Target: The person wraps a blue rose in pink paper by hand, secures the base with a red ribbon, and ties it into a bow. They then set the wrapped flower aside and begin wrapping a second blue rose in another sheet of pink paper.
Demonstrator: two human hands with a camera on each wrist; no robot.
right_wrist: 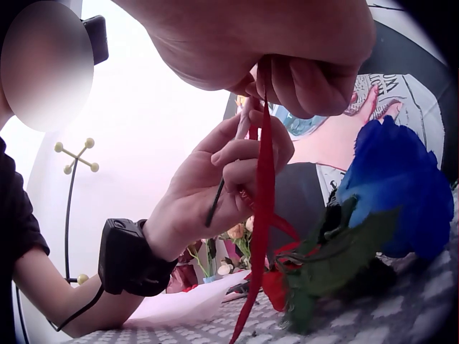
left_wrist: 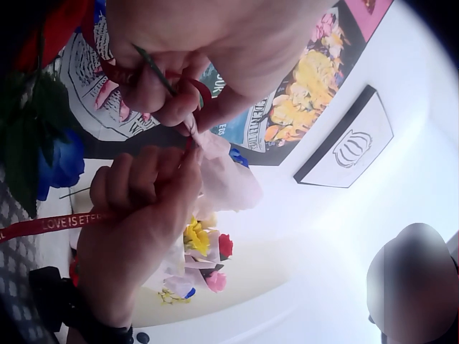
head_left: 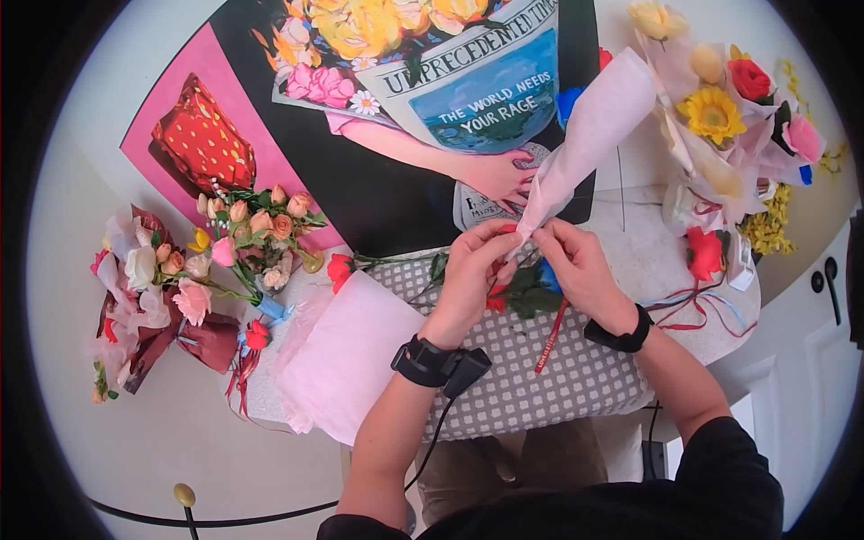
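Note:
A cone of pale pink wrapping paper [head_left: 589,135] slants up and away, narrow end toward me. My left hand [head_left: 472,274] grips that narrow end, and a green stem [left_wrist: 154,69] pokes out between its fingers. A red ribbon [right_wrist: 264,179] loops around the gathered paper. Between thumb and fingers, my right hand [head_left: 580,270] pinches the ribbon close to the left fingertips. Gold lettering shows on the ribbon tail that hangs below the right hand. The flower inside the cone is hidden by the paper. Beneath the hands lie a blue rose [right_wrist: 398,186] and dark green leaves [head_left: 531,297].
A grey dotted cloth [head_left: 540,378] covers the near table. Pink paper sheets [head_left: 346,351] lie at left, below peach roses [head_left: 270,225] and a dark-red wrapped bouquet [head_left: 202,346]. Bouquets with a sunflower [head_left: 711,114] stand at right, near loose ribbons [head_left: 711,310]. A poster [head_left: 405,180] stands behind.

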